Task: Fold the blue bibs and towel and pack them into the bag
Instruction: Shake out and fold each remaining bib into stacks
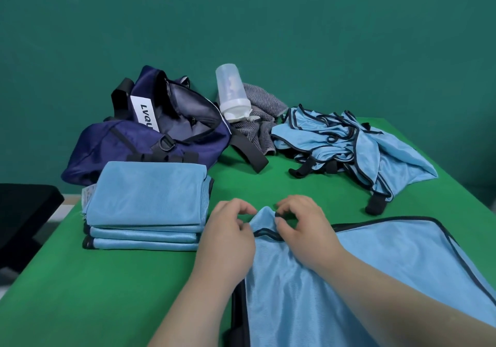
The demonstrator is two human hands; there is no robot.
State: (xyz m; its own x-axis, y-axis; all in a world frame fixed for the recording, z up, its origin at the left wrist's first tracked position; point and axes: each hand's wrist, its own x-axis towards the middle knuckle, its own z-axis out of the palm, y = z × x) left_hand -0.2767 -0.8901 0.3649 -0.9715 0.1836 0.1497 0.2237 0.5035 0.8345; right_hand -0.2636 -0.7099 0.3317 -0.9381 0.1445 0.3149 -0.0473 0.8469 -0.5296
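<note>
A light blue bib (362, 271) with black trim lies spread on the green table at the near right. My left hand (228, 234) and my right hand (303, 228) pinch its far corner together, one on each side. A stack of three folded blue bibs (147, 201) sits to the left of my hands. A heap of unfolded blue bibs (349, 142) lies at the far right. The navy bag (150, 137) stands unzipped at the far left. A grey striped towel (260, 116) lies crumpled behind it.
A clear plastic shaker bottle (232, 91) stands upside down between the bag and the towel. The bag's black strap (249, 150) trails across the green table (107, 287). A black chair (21, 218) stands off the table's left edge.
</note>
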